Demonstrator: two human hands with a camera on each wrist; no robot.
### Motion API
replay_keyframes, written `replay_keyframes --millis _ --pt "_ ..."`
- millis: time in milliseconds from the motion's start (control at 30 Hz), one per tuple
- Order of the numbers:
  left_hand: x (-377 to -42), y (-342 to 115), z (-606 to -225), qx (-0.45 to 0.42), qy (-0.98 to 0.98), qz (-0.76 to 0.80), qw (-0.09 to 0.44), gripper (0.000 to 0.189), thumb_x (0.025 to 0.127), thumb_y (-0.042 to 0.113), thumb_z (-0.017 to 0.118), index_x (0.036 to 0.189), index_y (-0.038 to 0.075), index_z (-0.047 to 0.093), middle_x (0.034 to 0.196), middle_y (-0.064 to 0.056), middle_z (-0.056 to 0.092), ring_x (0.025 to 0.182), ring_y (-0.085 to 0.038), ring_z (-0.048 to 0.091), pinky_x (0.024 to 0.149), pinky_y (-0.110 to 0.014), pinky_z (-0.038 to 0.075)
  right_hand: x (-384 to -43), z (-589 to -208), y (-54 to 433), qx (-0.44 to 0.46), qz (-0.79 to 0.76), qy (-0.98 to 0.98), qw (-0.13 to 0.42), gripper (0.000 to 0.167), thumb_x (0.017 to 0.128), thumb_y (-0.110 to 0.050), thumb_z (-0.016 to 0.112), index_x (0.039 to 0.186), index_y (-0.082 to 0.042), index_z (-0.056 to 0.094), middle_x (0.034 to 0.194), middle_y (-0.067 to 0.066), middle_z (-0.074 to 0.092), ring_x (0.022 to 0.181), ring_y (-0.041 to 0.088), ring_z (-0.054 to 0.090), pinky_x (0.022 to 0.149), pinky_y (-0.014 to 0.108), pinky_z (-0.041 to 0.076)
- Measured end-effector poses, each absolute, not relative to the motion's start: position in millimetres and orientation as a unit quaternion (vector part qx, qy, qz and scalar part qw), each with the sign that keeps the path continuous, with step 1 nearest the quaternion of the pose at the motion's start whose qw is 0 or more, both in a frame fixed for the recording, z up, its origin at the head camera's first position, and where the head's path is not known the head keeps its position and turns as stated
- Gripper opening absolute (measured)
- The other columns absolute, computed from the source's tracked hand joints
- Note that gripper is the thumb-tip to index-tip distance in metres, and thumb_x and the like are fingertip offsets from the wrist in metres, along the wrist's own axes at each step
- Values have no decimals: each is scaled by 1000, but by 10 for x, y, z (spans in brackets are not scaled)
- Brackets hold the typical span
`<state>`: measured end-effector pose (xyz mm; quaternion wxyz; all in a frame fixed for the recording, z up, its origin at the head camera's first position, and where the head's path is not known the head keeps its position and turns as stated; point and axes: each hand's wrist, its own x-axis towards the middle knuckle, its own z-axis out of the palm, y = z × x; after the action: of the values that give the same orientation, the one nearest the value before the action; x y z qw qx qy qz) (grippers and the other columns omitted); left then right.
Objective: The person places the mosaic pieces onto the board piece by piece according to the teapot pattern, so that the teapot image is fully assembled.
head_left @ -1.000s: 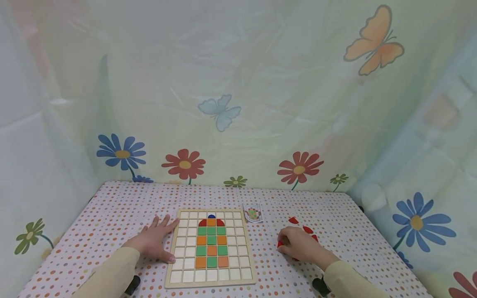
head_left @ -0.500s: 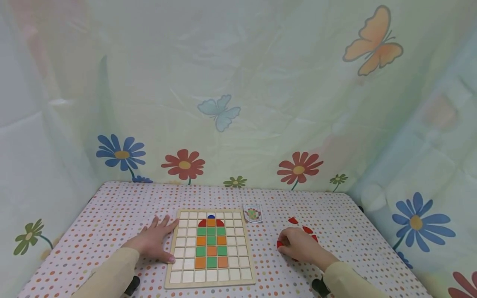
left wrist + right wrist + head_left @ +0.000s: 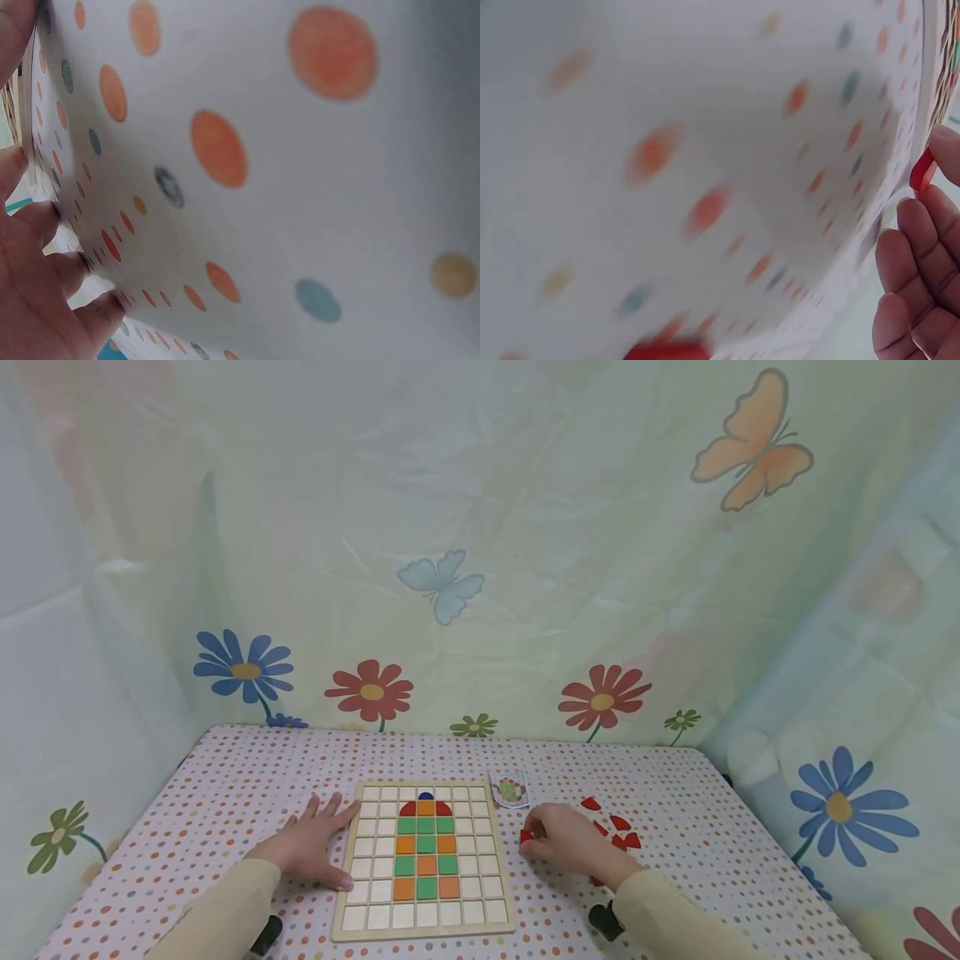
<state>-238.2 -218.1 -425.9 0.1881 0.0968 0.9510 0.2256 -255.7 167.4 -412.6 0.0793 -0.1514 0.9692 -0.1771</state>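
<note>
A wooden grid board [image 3: 423, 932] lies flat on the table, with orange, green, red and blue tiles set in its middle columns. My left hand [image 3: 309, 843] rests spread at the board's left edge, thumb and fingers touching it. To the right of the board my right hand [image 3: 566, 839] pinches a small red tile [image 3: 922, 171] between thumb and forefinger, just above the table. Several loose red tiles [image 3: 619, 822] with a curved side lie beyond and beneath that hand. Some of them are partly hidden by it.
A small picture card [image 3: 509, 790] in a clear sleeve lies by the board's upper right corner. The dotted tablecloth [image 3: 285, 760] covers the table. A flower-printed curtain [image 3: 480, 527] hangs behind it and at both sides.
My right hand has moved left toward the board, carrying the pinched red tile away from the loose ones, more of which now show. My left hand and the board have stayed put.
</note>
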Motion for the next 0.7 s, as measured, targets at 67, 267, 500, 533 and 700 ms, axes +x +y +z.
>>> replay_keyframes --millis 67,267,500,533,700 --pt "-2383 -2181 -4259 96 951 227 188 115 68 40 94 160 8 32 167 -33 15 151 -63 3 117 -79 10 -2571 -4131 1590 -162 -182 966 83 16 87 -19 82 92 -9 70 81 -2 63 73 12 53 65 29 48" --pt "-2391 -2198 -4286 100 951 228 184 116 68 40 94 160 8 32 167 -32 15 151 -62 3 117 -79 11 -2623 -4139 1332 -180 -195 961 79 16 89 -19 79 94 -7 70 81 -3 64 70 11 54 63 28 48" --pt "-2397 -2195 -4296 95 950 232 188 115 68 39 94 161 9 32 167 -32 14 151 -62 2 117 -79 9 -2687 -4161 1049 -173 -195 962 82 15 89 -19 79 92 -8 70 78 -2 62 69 11 52 62 26 46" --pt "-2397 -2193 -4295 95 950 232 188 115 68 39 94 161 9 32 167 -31 14 151 -61 2 117 -79 9 -2696 -4165 1016 -173 -189 963 81 16 89 -20 80 92 -8 71 78 -2 61 70 11 52 63 26 46" --pt "-2392 -2189 -4290 90 950 234 187 114 69 38 94 161 9 32 167 -31 14 152 -61 2 118 -78 9 -2744 -4189 886 -174 -162 969 69 16 88 -20 81 89 -8 71 75 -3 60 66 11 50 61 26 45"
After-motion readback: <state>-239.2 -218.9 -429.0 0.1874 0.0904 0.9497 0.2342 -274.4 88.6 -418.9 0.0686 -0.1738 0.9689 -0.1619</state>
